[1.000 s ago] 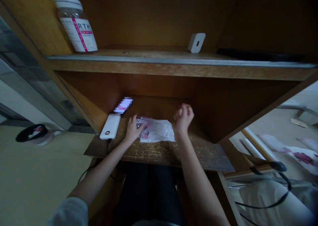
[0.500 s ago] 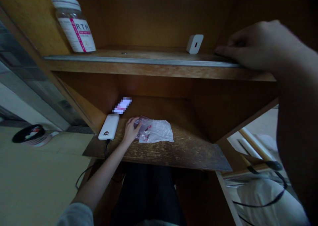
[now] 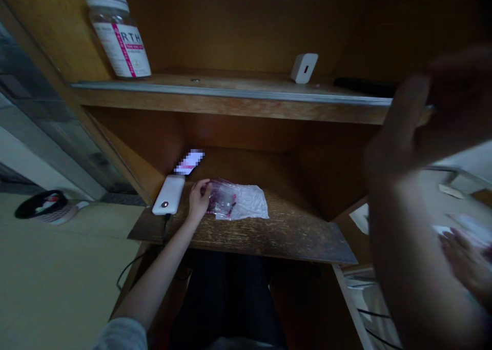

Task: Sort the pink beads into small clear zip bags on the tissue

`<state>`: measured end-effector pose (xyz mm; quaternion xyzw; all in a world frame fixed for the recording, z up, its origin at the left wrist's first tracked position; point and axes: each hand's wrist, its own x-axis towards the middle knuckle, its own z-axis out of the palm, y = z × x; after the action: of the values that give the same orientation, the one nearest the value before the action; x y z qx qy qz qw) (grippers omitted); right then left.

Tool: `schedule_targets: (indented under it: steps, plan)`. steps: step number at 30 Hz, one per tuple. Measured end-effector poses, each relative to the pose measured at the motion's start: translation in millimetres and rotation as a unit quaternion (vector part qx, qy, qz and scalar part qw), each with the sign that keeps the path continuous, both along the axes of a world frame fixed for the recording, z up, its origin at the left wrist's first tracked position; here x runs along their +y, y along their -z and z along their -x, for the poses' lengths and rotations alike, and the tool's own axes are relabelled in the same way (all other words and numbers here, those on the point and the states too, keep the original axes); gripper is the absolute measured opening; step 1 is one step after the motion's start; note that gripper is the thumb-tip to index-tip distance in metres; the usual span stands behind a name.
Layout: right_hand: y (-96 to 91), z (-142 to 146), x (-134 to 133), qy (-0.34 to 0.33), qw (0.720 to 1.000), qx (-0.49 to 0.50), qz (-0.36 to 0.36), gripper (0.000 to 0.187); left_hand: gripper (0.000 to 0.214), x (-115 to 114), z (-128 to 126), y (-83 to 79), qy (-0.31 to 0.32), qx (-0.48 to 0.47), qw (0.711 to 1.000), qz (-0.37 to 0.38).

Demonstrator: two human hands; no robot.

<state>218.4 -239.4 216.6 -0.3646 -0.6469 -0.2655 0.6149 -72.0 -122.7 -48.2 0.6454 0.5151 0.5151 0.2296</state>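
My left hand (image 3: 199, 200) is closed on the left edge of a small clear zip bag (image 3: 222, 199) with pinkish-red bits at its edges. The bag lies over the left part of a crumpled white tissue (image 3: 251, 201) on the lower shelf. Left of this hand sits a white power bank (image 3: 169, 194) with a black cable. My right hand (image 3: 407, 119) is raised at the right, in front of the upper shelf's edge. Motion smears its fingers, so I cannot make out their pose. Nearest to it is a dark flat object (image 3: 363, 86) on that shelf.
On the upper shelf (image 3: 238, 89) stand a labelled jar (image 3: 121, 42) and a white charger plug (image 3: 305, 68). A pixelated bright screen (image 3: 189, 162) lies behind the power bank. A basket (image 3: 48, 206) is on the floor at left. Another person's hand (image 3: 467, 260) seems visible, blurred, at far right.
My right hand has come away from the upper shelf toward me, uncovering the dark flat object. The zip bag has shifted slightly and now lies flatter under my left hand.
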Motion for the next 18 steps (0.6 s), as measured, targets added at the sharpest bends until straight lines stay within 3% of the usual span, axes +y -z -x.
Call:
schedule_targets:
  steps: [1,2,3,4,5,6,8,11,18]
  plan:
    - [25.9,11.7,-3.1,0.035,0.993,0.008,-0.114,0.012,0.026,-0.9,0.3,-1.0,-0.002,-0.004,1.000,-0.003]
    - [53.9,21.5,-2.0,0.040,0.996,-0.014,-0.074,0.008,0.025,-2.1,0.4,-2.3,-0.002,-0.001,1.000,-0.008]
    - [82.6,29.4,2.6,0.023,0.998,-0.037,0.047,0.007,0.025,-3.6,0.4,-3.8,-0.002,0.007,1.000,-0.016]
    - [110.7,35.8,9.6,-0.003,0.981,-0.061,0.183,0.008,0.024,-5.3,0.3,-5.5,-0.006,0.020,0.999,-0.024]
    - [137.1,40.9,17.9,-0.026,0.945,-0.095,0.311,0.011,0.025,-7.1,0.4,-7.3,-0.015,0.036,0.999,-0.034]
    - [160.6,44.8,26.6,-0.047,0.907,-0.124,0.400,0.014,0.025,-8.9,0.5,-9.0,-0.028,0.055,0.997,-0.044]
    - [197.1,50.5,42.2,-0.045,0.861,-0.138,0.488,0.019,0.027,-12.6,1.3,-12.3,-0.054,0.103,0.991,-0.066]
    - [225.5,56.8,55.4,-0.075,0.844,-0.170,0.504,0.023,0.033,-19.1,2.1,-16.5,-0.078,0.178,0.978,-0.081]
    - [241.6,70.7,55.4,-0.115,0.848,-0.172,0.488,0.026,0.033,-31.5,-7.7,-26.6,-0.078,0.278,0.957,-0.023]
